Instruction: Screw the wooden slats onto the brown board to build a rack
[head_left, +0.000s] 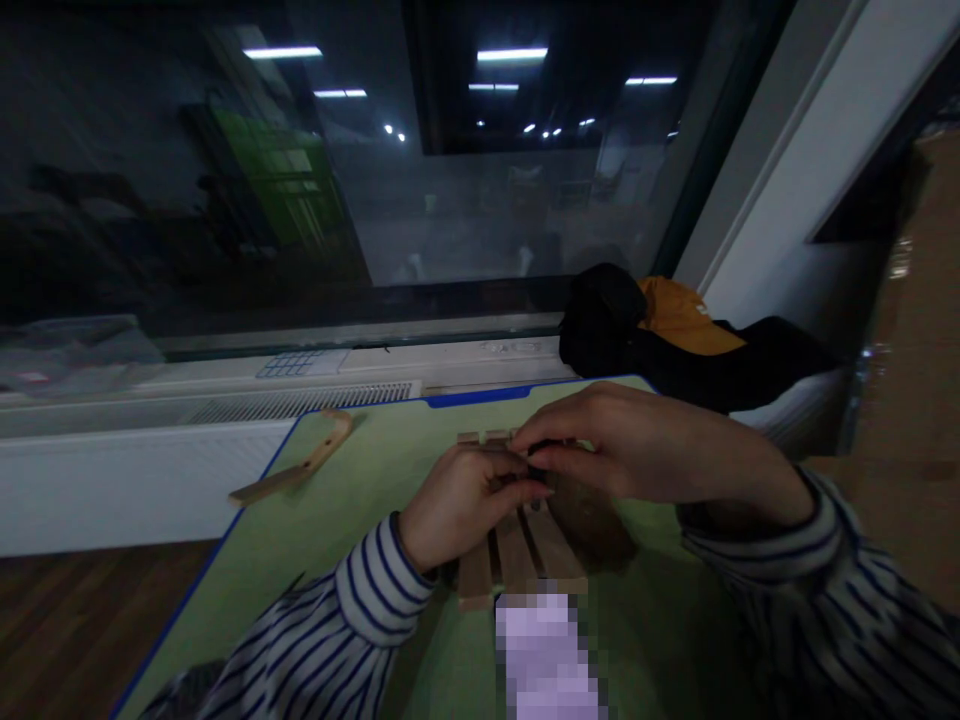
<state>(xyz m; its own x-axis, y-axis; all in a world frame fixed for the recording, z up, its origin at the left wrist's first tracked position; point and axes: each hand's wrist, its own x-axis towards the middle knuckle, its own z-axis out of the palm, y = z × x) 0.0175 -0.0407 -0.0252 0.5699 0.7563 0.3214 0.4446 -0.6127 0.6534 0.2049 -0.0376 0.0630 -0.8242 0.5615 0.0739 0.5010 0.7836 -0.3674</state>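
A small slatted wooden piece point(516, 560) lies on the green table in front of me, its slats running toward me. My left hand point(469, 500) rests over its left side, with thumb and fingers pinched together near the upper middle. From the right, my right hand point(600, 445) reaches across the slats, its fingertips also closed in a pinch that meets the left fingertips. A small dark bit shows between the two hands, too hidden to name. Both hands cover much of the upper slats.
At the table's left edge lies a curved wooden part point(322, 458) with holes. The blue-edged green tabletop point(360, 500) meets a radiator point(300, 402) and a window sill. Black and orange cloth point(686, 312) is heaped at the back right. A pixelated lilac patch point(547, 655) sits nearest me.
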